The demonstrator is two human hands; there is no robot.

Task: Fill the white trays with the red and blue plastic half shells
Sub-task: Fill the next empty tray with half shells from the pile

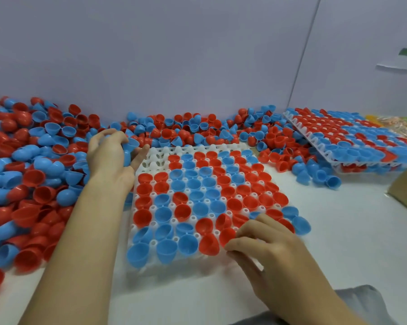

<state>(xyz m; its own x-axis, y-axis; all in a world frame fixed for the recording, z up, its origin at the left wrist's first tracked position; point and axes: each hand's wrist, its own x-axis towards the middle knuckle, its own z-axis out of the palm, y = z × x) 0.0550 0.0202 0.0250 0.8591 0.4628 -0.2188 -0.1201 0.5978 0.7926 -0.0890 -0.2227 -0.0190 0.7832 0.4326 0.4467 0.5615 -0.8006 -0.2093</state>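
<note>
While cupping blue shells (129,151), left hand (108,156); right hand (263,245) fingertips on tray (160,158), shells openings-up.

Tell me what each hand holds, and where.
Left hand grips blue half shells by their rims, over the pile. Right hand holds nothing clearly; its fingertips rest on the white tray.

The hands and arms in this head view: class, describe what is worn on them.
Both are bare: the left hand and right hand show no gloves, rings, watch or sleeves along either forearm. Only a bit of grey fabric lies beneath the right forearm at the bottom edge.
</note>
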